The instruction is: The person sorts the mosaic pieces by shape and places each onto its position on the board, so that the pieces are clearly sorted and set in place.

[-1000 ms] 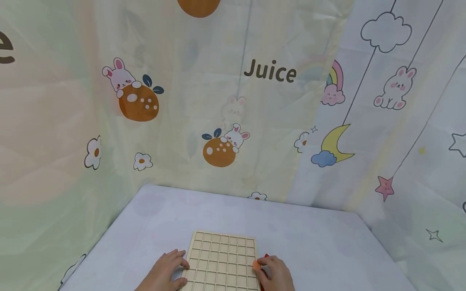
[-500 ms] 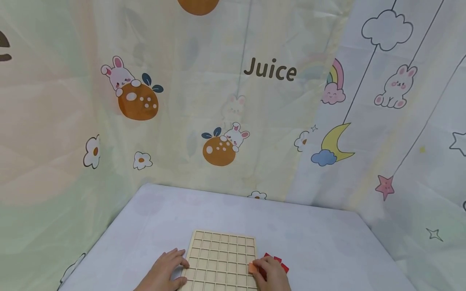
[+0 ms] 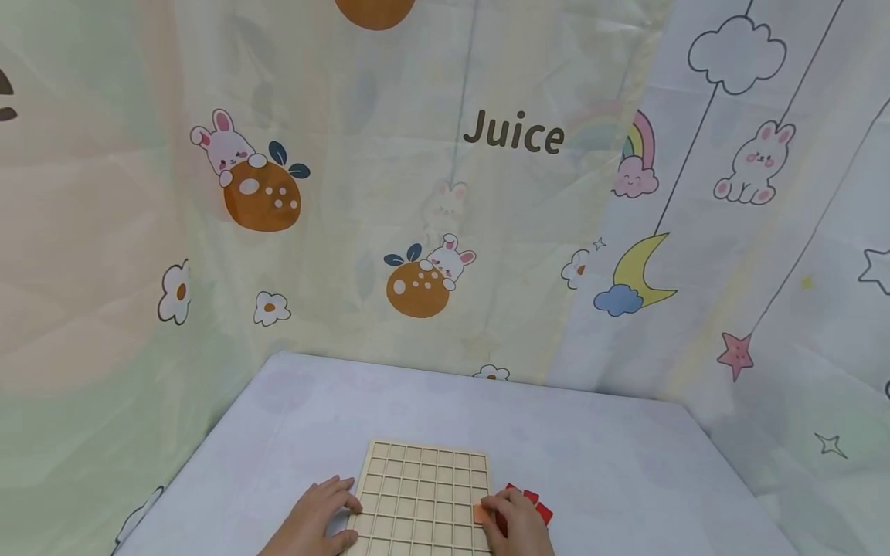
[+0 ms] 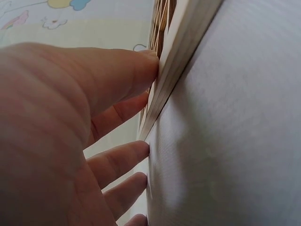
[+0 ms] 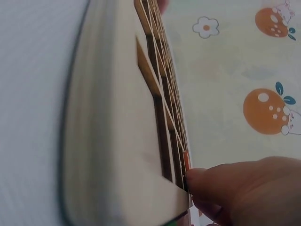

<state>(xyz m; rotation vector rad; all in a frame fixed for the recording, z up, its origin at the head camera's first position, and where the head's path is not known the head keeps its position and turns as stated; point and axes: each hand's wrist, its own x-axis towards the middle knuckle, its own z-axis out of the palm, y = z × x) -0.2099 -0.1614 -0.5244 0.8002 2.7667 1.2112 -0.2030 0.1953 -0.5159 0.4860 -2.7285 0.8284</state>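
A pale wooden grid board [image 3: 420, 488] with square cells lies on the table. In the head view, my left hand [image 3: 313, 519] rests at its left edge, thumb and forefinger apart. The left wrist view has the thumb [image 4: 134, 70] touching the board's side, the other fingers extended. With thumb and fingers, my right hand [image 3: 518, 523] pinches an orange square tile [image 3: 478, 514] at a cell of the rightmost column. The tile's thin orange edge [image 5: 186, 160] shows in the right wrist view beside the thumb [image 5: 197, 179]. Whether it lies flat in the cell cannot be told.
Several red tiles [image 3: 545, 513] lie right of the board, partly hidden by my right hand. A pale cloth covers the table [image 3: 612, 463]. Printed curtains [image 3: 334, 193] stand around its back and sides.
My right hand has moved left, bringing the orange tile from the board's right rim onto the rightmost column. More red tiles show behind it. The left hand stays put.
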